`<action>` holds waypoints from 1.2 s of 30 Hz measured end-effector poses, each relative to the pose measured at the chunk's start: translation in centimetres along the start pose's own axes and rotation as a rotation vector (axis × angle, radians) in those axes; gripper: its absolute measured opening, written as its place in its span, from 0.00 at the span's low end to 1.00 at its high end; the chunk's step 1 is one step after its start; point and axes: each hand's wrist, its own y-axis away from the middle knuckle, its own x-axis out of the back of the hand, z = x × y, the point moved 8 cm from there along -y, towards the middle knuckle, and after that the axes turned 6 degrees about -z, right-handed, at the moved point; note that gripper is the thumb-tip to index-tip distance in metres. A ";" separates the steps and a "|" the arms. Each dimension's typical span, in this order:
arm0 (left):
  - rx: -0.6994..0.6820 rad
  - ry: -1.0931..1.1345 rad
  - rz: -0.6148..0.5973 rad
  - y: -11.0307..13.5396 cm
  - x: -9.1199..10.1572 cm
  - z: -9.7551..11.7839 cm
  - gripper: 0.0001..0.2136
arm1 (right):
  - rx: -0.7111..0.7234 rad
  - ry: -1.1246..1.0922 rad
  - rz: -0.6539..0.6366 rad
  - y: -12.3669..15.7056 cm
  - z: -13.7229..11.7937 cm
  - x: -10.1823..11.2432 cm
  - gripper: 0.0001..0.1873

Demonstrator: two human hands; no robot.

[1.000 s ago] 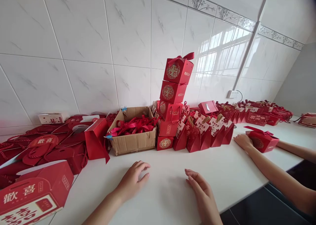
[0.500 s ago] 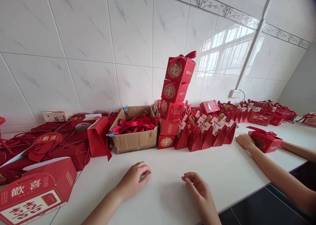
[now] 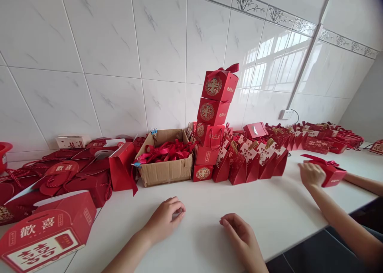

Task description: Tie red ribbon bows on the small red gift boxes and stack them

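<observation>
The table (image 3: 202,229) bears a carton (image 3: 166,172) beyond the left grip (image 3: 166,219).

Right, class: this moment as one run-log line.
left hand: loosely curled, nothing held; right hand: loosely curled, nothing held; carton: ribbons inside; box stack: right of carton

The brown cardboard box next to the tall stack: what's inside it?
The cardboard box holds a loose heap of shiny red ribbons. The heap hides the bottom, so I can't tell whether anything else lies underneath.
</observation>
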 end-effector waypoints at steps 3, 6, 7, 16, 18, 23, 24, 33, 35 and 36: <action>-0.011 -0.028 0.004 0.0 -0.1 0.1 0.06 | 0.007 0.009 0.001 0.0 -0.2 0.0 0.20; -0.029 -0.045 0.019 0.0 -0.2 0.1 0.06 | -0.005 0.011 0.011 0.1 -0.5 -0.2 0.20; -0.030 -0.044 0.022 0.0 -0.2 0.1 0.06 | -0.005 0.013 0.020 0.2 -0.6 -0.2 0.20; -0.036 -0.001 0.040 -0.2 -0.2 -0.1 0.08 | -0.045 -0.152 0.100 0.5 -0.3 1.0 0.20; -0.035 0.004 0.039 -0.2 -0.2 -0.3 0.08 | -0.051 -0.136 0.074 0.4 -0.2 0.8 0.20; -0.040 0.008 0.039 -0.2 -0.2 -0.2 0.08 | -0.012 0.004 0.035 0.4 -0.8 0.0 0.20; -0.039 0.006 0.039 -0.2 -0.2 -0.2 0.08 | -0.005 0.023 0.037 0.4 -1.0 0.0 0.20; -0.037 0.020 0.033 -0.1 -0.1 0.1 0.09 | 0.006 0.081 0.045 0.7 -1.5 0.0 0.19; -0.040 0.020 0.036 -0.1 -0.1 0.0 0.09 | 0.013 0.084 0.051 0.7 -1.3 0.1 0.19; -0.043 0.020 0.038 -0.1 -0.2 0.0 0.09 | 0.017 0.087 0.061 0.6 -1.3 0.2 0.19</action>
